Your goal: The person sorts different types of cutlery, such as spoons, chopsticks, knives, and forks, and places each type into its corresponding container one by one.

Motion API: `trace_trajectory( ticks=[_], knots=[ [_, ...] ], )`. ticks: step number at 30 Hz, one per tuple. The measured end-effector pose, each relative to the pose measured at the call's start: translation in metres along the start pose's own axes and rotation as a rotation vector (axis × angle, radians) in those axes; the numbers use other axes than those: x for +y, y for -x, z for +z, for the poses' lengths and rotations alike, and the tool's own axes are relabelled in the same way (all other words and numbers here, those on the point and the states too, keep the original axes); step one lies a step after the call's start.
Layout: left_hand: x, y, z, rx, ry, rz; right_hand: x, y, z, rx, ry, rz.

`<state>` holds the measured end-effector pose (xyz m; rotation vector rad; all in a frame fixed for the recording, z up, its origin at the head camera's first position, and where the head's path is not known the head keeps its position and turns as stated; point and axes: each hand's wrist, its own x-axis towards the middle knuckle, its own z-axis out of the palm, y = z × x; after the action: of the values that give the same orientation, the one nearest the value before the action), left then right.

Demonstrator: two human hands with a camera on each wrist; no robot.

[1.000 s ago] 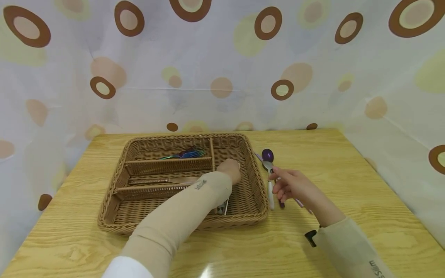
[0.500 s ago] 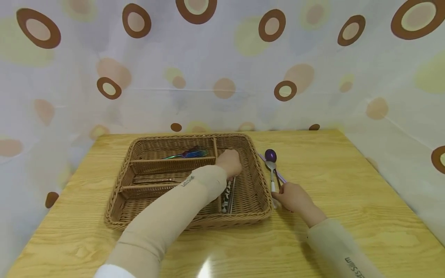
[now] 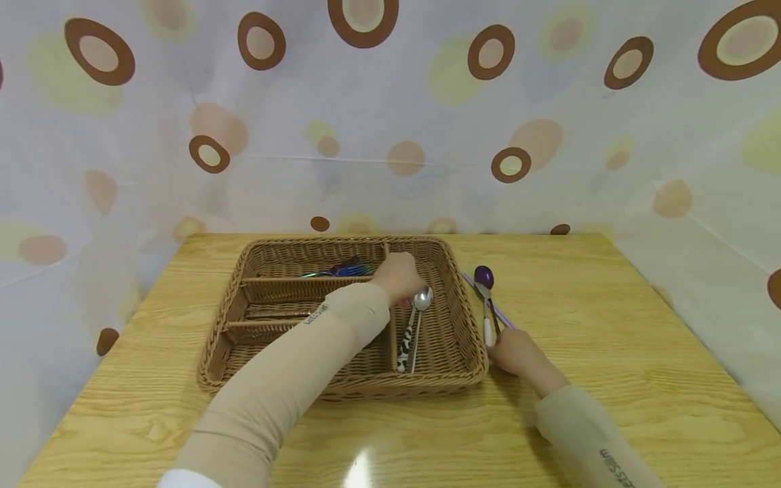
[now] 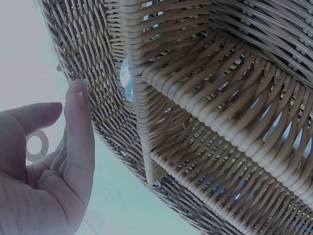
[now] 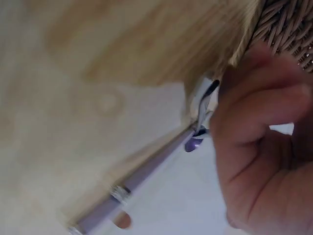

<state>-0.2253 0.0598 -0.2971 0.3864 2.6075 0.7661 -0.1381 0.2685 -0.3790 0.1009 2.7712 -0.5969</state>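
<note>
A wood-grain table [image 3: 647, 325] bears a wicker cutlery basket [image 3: 427, 381]. The left hand [image 3: 398, 276] is over the basket's dividers, thumb and forefinger spread apart. The right hand [image 3: 518, 356], fingers curled, pinches a white-handled utensil [image 3: 487, 327] on the table just beside the basket. Near it lie a lilac-handled utensil [image 3: 503, 317] and a purple spoon [image 3: 484, 275]. Two spoons [image 3: 422, 299] rest in the right compartment, an iridescent fork [image 3: 354, 270] in the rear left one

left hand [image 3: 398, 278] shifted left; spoon bowls [image 3: 422, 298] now uncovered
</note>
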Motion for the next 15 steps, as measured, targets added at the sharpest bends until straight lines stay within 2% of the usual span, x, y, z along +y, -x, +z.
trace_trajectory(
  ticks=[5,9,15],
  knots=[
    [-0.002,0.001,-0.002,0.006,0.031,-0.009,0.005,-0.002,-0.003,-0.042,-0.259,0.040],
    [-0.004,-0.001,-0.002,-0.002,0.015,-0.017,0.004,-0.002,-0.007,-0.120,-0.457,0.055],
    [-0.005,-0.005,0.000,-0.013,0.011,-0.022,0.004,0.000,-0.015,-0.226,-0.617,0.031]
  ],
)
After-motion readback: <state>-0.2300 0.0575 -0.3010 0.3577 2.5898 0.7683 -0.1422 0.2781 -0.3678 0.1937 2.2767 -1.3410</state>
